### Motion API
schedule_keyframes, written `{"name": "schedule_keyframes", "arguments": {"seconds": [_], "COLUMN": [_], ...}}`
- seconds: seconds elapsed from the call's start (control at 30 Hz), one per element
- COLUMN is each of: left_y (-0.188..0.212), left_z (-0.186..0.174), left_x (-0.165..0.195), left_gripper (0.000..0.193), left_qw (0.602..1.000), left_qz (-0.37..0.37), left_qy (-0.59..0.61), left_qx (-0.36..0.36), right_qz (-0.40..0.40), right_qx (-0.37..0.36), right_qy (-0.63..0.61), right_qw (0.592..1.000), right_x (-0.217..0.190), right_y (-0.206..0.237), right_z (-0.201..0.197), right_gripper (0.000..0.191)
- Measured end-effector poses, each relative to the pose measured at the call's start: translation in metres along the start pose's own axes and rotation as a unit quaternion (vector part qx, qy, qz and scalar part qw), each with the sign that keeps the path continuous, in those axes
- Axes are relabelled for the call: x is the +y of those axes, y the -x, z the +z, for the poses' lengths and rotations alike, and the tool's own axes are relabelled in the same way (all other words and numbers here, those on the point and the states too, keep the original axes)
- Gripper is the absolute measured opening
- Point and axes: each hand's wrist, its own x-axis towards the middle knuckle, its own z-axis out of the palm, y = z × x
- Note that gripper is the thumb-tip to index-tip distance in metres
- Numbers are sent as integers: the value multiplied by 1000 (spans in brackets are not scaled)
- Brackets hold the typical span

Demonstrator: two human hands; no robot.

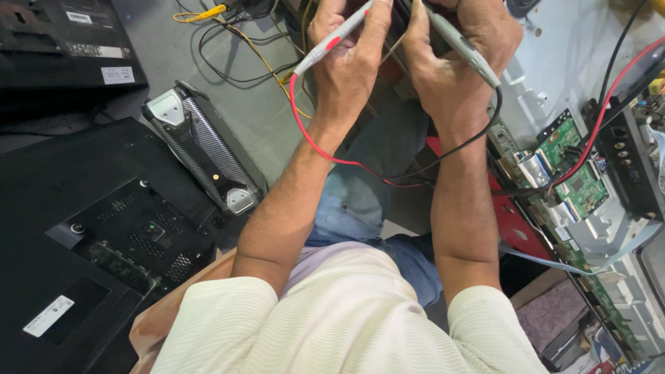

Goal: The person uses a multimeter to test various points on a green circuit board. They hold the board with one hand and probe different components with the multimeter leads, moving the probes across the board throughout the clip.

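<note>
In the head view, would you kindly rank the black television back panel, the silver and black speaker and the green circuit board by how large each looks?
1. Black television back panel, by far the largest, though it lies near the camera and runs off the frame.
2. Silver and black speaker.
3. Green circuit board, smallest, partly covered by cables.

Smooth grey plastic probes (331, 43), ribbed cloth shirt (346, 325)
</note>
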Motion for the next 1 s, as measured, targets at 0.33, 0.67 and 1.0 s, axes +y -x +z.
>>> {"name": "schedule_keyframes", "arguments": {"seconds": [0.33,0.67,1.0], "left_y": [-1,-1,2], "left_z": [0,1,2], "left_x": [-1,3,20], "left_gripper": [12,16,22], "left_qw": [1000,999,997], "left_qz": [-7,-16,-51], "left_qy": [-11,16,31], "left_qx": [10,44,-45], "right_qz": [101,162,195], "right_qx": [34,50,17], "right_qy": [-97,-184,-119], "right_qw": [990,968,973], "right_x": [13,11,-2], "right_y": [11,23,40], "right_z": [0,-9,-34], "right_gripper": [9,10,15]}}
